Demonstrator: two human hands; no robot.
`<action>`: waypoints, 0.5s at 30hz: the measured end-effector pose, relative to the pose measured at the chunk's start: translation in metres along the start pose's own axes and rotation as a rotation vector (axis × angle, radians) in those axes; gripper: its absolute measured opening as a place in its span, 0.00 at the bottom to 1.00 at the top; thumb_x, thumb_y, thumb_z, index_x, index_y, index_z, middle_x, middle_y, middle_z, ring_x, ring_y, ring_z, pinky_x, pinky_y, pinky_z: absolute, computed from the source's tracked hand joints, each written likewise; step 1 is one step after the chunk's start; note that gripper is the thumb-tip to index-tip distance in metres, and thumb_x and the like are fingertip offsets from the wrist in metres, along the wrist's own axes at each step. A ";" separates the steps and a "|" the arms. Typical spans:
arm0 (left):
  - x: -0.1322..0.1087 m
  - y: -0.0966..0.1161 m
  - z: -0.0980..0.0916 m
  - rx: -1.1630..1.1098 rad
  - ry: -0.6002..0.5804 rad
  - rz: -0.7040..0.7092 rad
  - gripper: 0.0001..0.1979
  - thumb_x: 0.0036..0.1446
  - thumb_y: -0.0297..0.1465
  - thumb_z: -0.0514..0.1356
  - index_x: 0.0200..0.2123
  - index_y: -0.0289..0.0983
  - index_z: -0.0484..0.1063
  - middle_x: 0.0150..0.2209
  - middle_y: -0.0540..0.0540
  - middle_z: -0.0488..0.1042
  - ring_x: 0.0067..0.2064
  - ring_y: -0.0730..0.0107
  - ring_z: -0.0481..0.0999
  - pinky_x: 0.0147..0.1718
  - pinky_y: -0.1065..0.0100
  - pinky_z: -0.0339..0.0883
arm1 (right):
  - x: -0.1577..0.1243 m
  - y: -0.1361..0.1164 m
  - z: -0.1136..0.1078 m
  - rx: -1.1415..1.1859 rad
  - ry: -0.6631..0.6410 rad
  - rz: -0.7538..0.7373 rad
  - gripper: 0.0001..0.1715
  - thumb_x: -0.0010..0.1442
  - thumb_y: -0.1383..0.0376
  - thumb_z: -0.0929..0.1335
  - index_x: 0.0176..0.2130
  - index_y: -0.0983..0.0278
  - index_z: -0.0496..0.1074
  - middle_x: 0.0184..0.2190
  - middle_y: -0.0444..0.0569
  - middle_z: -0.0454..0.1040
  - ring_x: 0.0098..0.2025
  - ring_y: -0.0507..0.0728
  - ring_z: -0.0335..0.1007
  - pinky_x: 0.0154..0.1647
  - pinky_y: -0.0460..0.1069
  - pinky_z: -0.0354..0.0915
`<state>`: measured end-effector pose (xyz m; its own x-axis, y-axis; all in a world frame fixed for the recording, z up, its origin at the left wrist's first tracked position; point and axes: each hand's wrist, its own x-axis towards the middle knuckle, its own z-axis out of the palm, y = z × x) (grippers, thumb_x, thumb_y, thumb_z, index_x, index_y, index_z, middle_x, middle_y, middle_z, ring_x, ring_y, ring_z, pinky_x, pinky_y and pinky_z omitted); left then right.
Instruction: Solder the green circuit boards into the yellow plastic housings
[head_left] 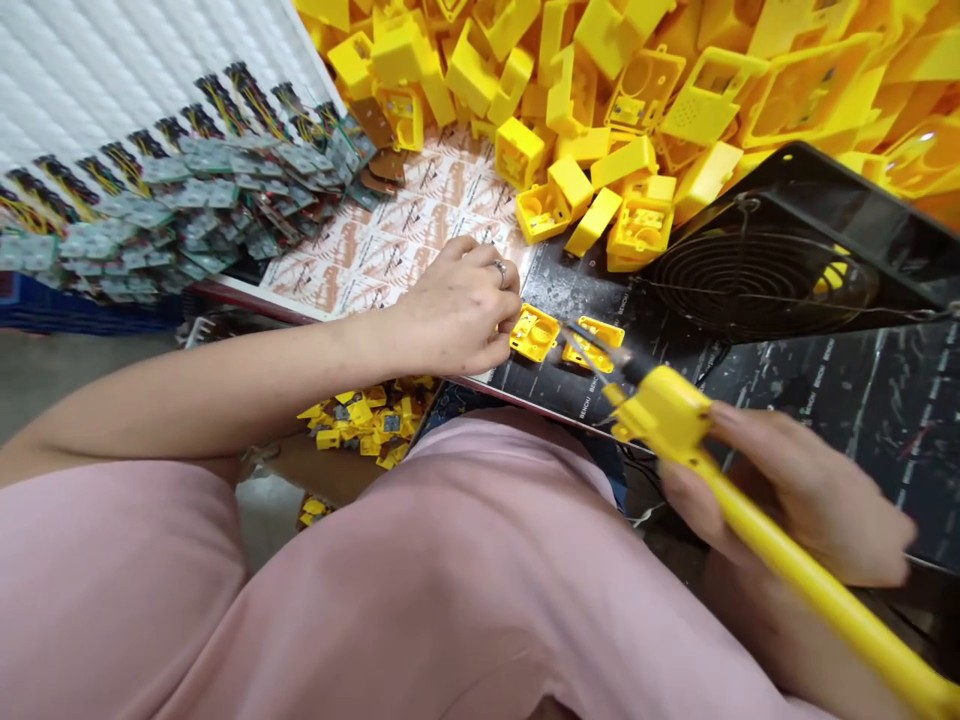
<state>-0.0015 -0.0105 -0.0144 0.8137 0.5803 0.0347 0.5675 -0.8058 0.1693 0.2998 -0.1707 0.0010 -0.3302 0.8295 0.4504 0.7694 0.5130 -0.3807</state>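
Observation:
My left hand rests at the bench edge with curled fingers, closed at the left rim of a small yellow plastic casing. Its fingertips are partly hidden. A second yellow casing lies just to the right, open side up, with small parts inside. In my right hand is a yellow soldering gun, gripped between thumb and fingers. Its dark, thin tip, smeared by motion, points left over the second casing; whether it touches cannot be made out.
A big heap of yellow casings covers the back. Circuit boards with wires are piled at the left, beside white padded sheeting. A black fan stands at the right. Below the bench sit more yellow pieces.

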 end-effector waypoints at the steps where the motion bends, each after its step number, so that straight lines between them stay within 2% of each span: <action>1: 0.002 0.000 -0.002 0.013 -0.021 0.005 0.14 0.59 0.35 0.55 0.30 0.37 0.79 0.39 0.41 0.81 0.45 0.51 0.76 0.52 0.43 0.68 | 0.003 -0.003 0.005 0.043 0.016 -0.025 0.29 0.72 0.57 0.72 0.68 0.57 0.69 0.40 0.49 0.84 0.37 0.59 0.84 0.37 0.51 0.79; 4: 0.006 0.002 -0.007 0.053 -0.090 0.006 0.15 0.60 0.35 0.54 0.31 0.36 0.79 0.39 0.40 0.81 0.47 0.48 0.77 0.52 0.43 0.69 | 0.014 -0.013 0.017 0.149 0.024 -0.077 0.24 0.67 0.68 0.75 0.60 0.59 0.72 0.37 0.46 0.84 0.36 0.56 0.84 0.39 0.48 0.80; 7: 0.009 0.004 -0.011 0.076 -0.139 -0.017 0.15 0.60 0.35 0.54 0.32 0.36 0.80 0.40 0.39 0.82 0.48 0.47 0.77 0.54 0.42 0.69 | 0.023 -0.015 0.020 0.122 0.010 -0.109 0.20 0.63 0.71 0.78 0.50 0.58 0.73 0.36 0.44 0.85 0.35 0.55 0.85 0.37 0.47 0.80; 11: 0.009 0.002 -0.010 0.005 -0.081 -0.024 0.13 0.58 0.35 0.57 0.31 0.38 0.81 0.37 0.41 0.81 0.48 0.48 0.77 0.55 0.42 0.67 | 0.031 -0.015 0.017 0.106 -0.008 -0.215 0.17 0.60 0.72 0.80 0.44 0.59 0.73 0.36 0.47 0.86 0.33 0.54 0.84 0.36 0.46 0.80; 15: 0.008 0.000 -0.008 -0.067 -0.052 -0.015 0.11 0.57 0.35 0.59 0.31 0.40 0.82 0.36 0.43 0.81 0.48 0.49 0.76 0.56 0.43 0.67 | 0.038 -0.023 0.010 0.117 -0.114 -0.146 0.14 0.63 0.72 0.77 0.45 0.58 0.75 0.39 0.47 0.86 0.38 0.56 0.86 0.40 0.50 0.82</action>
<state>0.0038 -0.0044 -0.0058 0.8114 0.5842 -0.0198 0.5717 -0.7860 0.2351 0.2641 -0.1492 0.0186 -0.4984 0.7606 0.4160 0.6423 0.6462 -0.4122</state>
